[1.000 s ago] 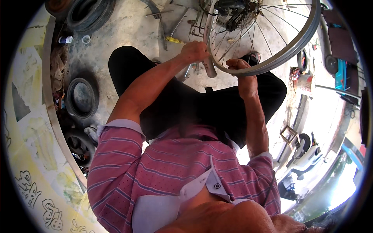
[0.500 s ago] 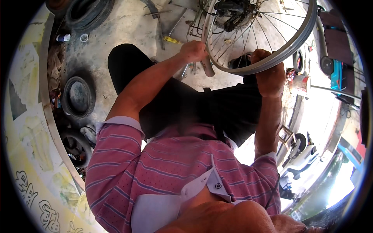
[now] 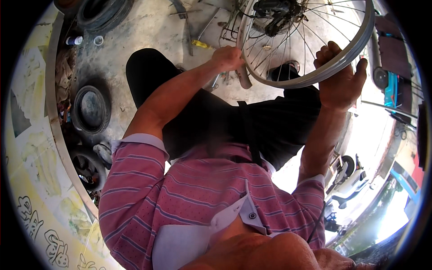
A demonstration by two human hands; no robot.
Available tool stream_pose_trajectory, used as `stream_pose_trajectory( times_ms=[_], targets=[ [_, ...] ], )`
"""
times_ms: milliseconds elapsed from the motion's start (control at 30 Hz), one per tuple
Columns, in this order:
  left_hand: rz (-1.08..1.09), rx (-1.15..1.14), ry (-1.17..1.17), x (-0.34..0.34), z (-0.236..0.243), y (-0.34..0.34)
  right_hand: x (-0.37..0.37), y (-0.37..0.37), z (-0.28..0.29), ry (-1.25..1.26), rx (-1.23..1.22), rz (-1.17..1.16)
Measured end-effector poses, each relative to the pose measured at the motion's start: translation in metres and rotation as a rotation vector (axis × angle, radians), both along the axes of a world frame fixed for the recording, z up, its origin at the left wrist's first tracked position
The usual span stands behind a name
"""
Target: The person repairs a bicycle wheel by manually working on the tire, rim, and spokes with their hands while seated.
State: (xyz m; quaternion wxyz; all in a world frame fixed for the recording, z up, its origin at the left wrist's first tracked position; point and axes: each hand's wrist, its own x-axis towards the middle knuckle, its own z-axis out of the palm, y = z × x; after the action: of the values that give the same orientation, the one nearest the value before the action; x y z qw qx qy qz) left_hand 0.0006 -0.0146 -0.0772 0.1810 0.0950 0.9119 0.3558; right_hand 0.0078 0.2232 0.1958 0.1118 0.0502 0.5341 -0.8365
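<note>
A bare bicycle wheel (image 3: 310, 82) with a silver rim and thin spokes stands in front of me. Its hub and dark gears (image 3: 275, 18) show near the top edge. My left hand (image 3: 228, 59) is closed at the rim's left side. A flat grey-brown strip (image 3: 244, 78) sticks out below that fist; whether the fist grips it too, I cannot tell. At the lower right of the rim, my right hand (image 3: 340, 85) reaches from behind, fingers curled up inside the wheel and thumb held apart outside.
A yellow-handled tool (image 3: 199, 44) and metal tools lie on the concrete floor (image 3: 148, 33). Tyres (image 3: 91, 110) lie along the left wall, near a small white cup (image 3: 98, 41). My shod foot (image 3: 290, 67) is behind the spokes. A white scooter (image 3: 351, 184) stands at the right.
My right hand has moved right along the rim, and its thumb now stands away from it. The wheel has shifted slightly right. My left hand stays closed, slightly further right.
</note>
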Motion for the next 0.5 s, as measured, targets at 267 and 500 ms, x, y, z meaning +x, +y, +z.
stream_pose_trajectory(
  times_ms=[267,500],
  targets=[
    [0.033,-0.006,-0.055,0.001,0.002,-0.003,-0.062,0.003,0.03,0.266,0.063,0.063],
    [0.023,-0.018,-0.07,0.001,0.008,-0.003,-0.058,-0.023,0.039,0.206,0.447,-0.282]
  ],
)
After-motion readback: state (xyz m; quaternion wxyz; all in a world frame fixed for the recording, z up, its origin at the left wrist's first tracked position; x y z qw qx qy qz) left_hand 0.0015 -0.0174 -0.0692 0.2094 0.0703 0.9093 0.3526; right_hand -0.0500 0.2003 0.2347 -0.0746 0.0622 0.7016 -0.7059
